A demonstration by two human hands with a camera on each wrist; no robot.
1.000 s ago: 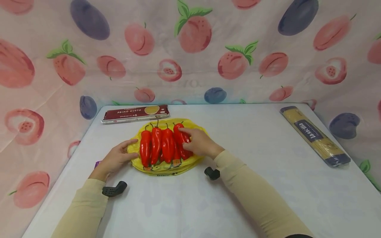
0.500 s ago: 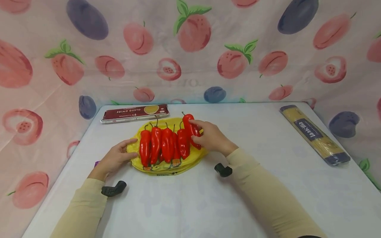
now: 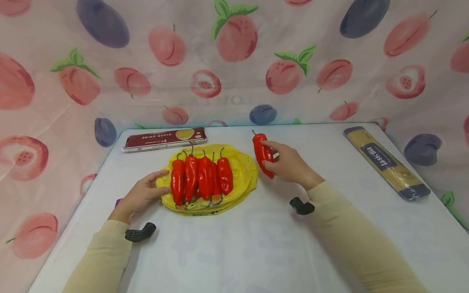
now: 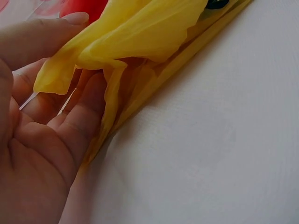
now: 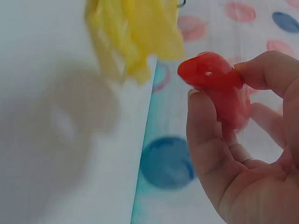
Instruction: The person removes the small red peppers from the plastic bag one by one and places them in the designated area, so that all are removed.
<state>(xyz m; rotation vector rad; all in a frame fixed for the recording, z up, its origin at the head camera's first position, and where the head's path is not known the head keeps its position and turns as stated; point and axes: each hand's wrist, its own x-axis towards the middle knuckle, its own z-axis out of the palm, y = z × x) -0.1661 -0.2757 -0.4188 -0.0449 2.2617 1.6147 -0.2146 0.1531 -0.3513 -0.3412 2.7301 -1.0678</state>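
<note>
Fingers of my right hand (image 3: 287, 162) pinch one red pepper (image 3: 263, 154) just right of the yellow bag (image 3: 244, 173), whose edge my left hand (image 3: 142, 194) holds. Unloading seems the step; next calls for gentle lowering.

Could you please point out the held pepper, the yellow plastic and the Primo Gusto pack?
Held pepper (image 3: 262, 154), head view: middle of its body.
Yellow plastic (image 3: 242, 171), head view: bare part near its right end.
Primo Gusto pack (image 3: 165, 138), head view: middle of its printed face.
</note>
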